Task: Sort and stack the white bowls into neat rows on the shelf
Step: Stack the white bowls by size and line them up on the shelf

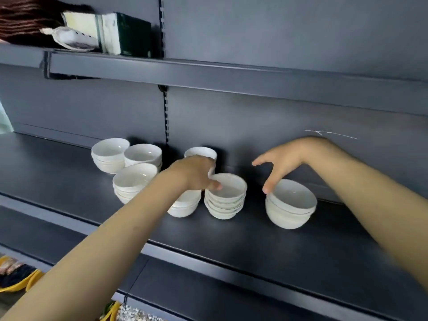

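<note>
Head view: L grip [194, 173] pinches rim of middle stack of glossy white ceramic bowls [225, 200] on dark grey metal shelf [254, 242]; R grip [287, 161] spread wide, thumb touching right-hand white bowl stack [290, 207]

No legible text, label, brand or number is showing anywhere. The green-and-white box [125, 34], one level above the shelf [231, 239], is presenting only blurred, unreadable faces.

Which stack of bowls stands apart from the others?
The rightmost stack, beside the right hand. A stretch of bare shelf separates it from the other stacks, which crowd together to its left.
</note>
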The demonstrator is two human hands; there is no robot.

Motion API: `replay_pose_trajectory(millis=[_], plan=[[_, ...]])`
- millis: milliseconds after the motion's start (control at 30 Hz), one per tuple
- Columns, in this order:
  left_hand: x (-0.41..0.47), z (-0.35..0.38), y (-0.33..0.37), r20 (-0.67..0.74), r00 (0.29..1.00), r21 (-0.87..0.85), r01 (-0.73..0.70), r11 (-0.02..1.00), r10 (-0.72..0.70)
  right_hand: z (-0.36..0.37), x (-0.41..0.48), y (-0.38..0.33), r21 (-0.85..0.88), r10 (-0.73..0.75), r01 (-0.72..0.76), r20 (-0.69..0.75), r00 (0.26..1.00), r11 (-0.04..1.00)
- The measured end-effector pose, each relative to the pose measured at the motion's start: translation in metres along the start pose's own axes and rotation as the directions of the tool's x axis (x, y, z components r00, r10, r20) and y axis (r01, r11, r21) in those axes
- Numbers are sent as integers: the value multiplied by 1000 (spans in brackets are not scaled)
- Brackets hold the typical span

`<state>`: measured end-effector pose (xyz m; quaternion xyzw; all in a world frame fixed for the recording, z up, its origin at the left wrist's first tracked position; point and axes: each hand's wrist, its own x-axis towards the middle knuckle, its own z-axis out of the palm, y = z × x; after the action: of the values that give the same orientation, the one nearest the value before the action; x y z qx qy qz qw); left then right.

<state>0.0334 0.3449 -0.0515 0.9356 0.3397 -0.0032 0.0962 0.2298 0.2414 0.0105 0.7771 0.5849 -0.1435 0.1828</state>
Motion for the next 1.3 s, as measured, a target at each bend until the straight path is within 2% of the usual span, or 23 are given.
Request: replay_pose_trajectory(millis=[67,267,467,633,767,933,1033,1100,1167,1300], plan=[[15,-1,39,17,996,35,-90,995,89,15,-24,36,26,66,-67,18,998,997],[53,20,175,81,949,-9,-305,952,305,72,-117,155,120,298,-307,89,950,944],[72,49,289,108,895,-38,-431,901,433,123,-191,248,182,450,-478,173,876,859],[81,73,363,141,859,-86,-484,871,492,163,-224,314,203,509,-549,218,833,811],[95,97,397,172,846,-99,-495,863,504,194,-231,343,217,533,-563,181,826,798],[124,132,419,210,845,-114,-478,871,491,234,-220,368,403,482,-479,103,870,779],[142,152,421,189,872,-121,-436,892,452,244,-215,374,462,462,-425,36,886,779],[152,163,418,174,897,-254,-357,899,405,246,-211,379,513,460,-395,0,888,762],[159,171,416,160,905,-425,-297,855,395,247,-210,384,575,467,-361,-42,883,734],[166,183,418,116,913,-562,-265,784,391,248,-206,393,646,441,-274,-109,891,712]])
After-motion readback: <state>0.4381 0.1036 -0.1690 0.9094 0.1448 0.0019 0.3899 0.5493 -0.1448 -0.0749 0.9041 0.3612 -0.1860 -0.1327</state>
